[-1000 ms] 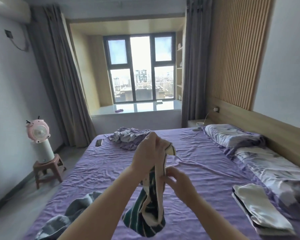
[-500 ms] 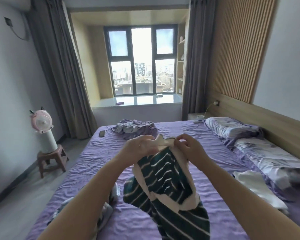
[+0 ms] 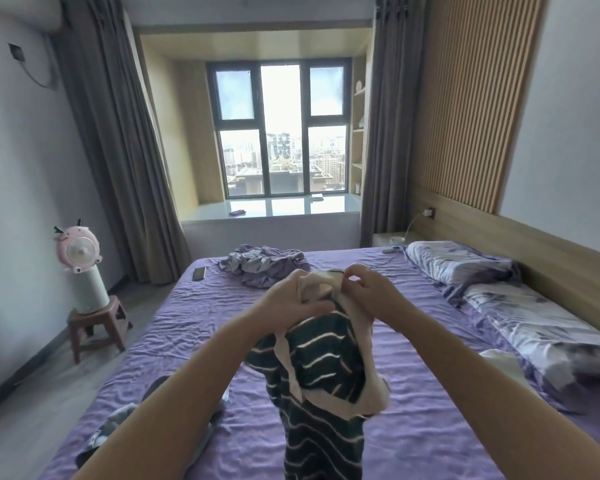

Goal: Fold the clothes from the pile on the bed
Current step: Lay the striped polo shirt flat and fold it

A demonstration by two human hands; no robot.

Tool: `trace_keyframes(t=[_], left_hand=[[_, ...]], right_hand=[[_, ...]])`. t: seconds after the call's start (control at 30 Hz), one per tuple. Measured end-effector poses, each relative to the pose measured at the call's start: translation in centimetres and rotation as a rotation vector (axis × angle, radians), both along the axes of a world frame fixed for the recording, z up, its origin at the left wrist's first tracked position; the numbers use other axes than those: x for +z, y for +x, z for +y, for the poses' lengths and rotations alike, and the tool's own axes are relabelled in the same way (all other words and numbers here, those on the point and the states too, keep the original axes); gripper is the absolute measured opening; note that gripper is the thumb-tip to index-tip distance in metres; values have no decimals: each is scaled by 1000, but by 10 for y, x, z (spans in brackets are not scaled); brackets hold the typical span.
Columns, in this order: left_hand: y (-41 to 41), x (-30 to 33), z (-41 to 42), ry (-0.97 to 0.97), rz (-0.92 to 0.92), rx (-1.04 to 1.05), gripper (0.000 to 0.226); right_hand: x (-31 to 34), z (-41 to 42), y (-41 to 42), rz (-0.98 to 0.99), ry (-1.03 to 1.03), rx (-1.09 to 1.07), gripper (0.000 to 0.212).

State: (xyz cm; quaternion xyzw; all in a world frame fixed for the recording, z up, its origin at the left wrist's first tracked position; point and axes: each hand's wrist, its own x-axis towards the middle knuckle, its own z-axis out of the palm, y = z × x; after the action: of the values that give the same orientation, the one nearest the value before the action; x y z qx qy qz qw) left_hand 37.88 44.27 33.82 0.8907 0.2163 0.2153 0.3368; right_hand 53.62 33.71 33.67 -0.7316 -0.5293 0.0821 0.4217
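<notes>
Both grips are clamped on one garment: the left hand (image 3: 291,299) is curled round bunched cream fabric at the top, and the right hand (image 3: 371,296) pinches the cream edge just beside it, fingertips bent inward. The striped garment (image 3: 323,382) is held up in the air over the middle of the bed (image 3: 430,427), clear of the sheet where it can be seen; its lower end is cut off by the bottom of the view. It is dark green with thin, wavy cream stripes, and broad cream bands are seen running along its edges and looping across its front. Its long axis is hung close to vertical, the gathered top pointed up toward the hands and the loose body pointed down toward the near edge of the bed. The fabric is twisted and folded over itself, so which part is held cannot be told.

On the purple sheet, a crumpled heap of lilac and grey cloth (image 3: 267,265) is seen at the far end, and more rumpled grey cloth (image 3: 118,420) lies near the left forearm. A pale folded item (image 3: 503,368) is partly hidden behind the right forearm, beside the patterned pillows (image 3: 465,265).
</notes>
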Motion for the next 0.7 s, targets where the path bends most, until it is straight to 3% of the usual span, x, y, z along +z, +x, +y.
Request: trace_keyframes(t=[0.07, 0.13, 0.23, 0.33, 0.47, 0.57, 0.7], left_hand=[[18, 1, -4, 82, 25, 22, 33], [35, 9, -9, 118, -70, 81, 15], [55, 29, -9, 152, -125, 150, 15], [71, 50, -8, 142, -115, 205, 19], [89, 68, -9, 41, -244, 326, 23], [95, 68, 0, 88, -155, 435, 28], [92, 49, 10, 149, 86, 475, 23]], right_hand=[[5, -1, 6, 225, 64, 72, 10], [6, -6, 12, 455, 116, 158, 9], [-9, -16, 33, 597, 91, 231, 20], [-37, -25, 54, 557, -18, 382, 20], [-66, -29, 75, 486, -171, 494, 26], [-76, -28, 98, 331, -91, 270, 6], [-69, -30, 137, 201, 142, 52, 16]])
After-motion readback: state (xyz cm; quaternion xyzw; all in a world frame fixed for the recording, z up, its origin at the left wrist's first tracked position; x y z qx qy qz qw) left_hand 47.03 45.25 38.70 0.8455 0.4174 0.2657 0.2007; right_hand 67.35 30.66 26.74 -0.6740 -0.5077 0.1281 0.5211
